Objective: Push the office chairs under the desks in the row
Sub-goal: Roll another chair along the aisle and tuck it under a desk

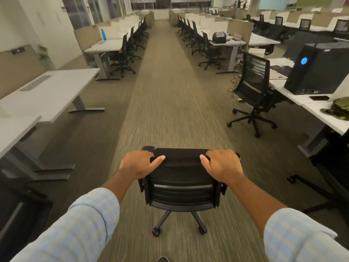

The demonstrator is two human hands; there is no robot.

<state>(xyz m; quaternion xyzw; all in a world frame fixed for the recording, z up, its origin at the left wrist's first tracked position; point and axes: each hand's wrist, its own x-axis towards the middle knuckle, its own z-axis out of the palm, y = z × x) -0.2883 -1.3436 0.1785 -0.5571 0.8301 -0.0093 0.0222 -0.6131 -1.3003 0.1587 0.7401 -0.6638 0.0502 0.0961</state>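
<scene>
A black mesh office chair on castors stands in the middle of the carpeted aisle, right in front of me, its back toward me. My left hand grips the top left of its backrest and my right hand grips the top right. White desks line the left side with no chair at the two nearest. A second black chair stands pulled out from the right desk row, angled into the aisle.
Farther rows of desks with chairs tucked in run down both sides of the aisle. A black computer tower, a phone and a green bag sit on the right desk. Cables lie on the floor beside the pulled-out chair. Another chair base shows at right.
</scene>
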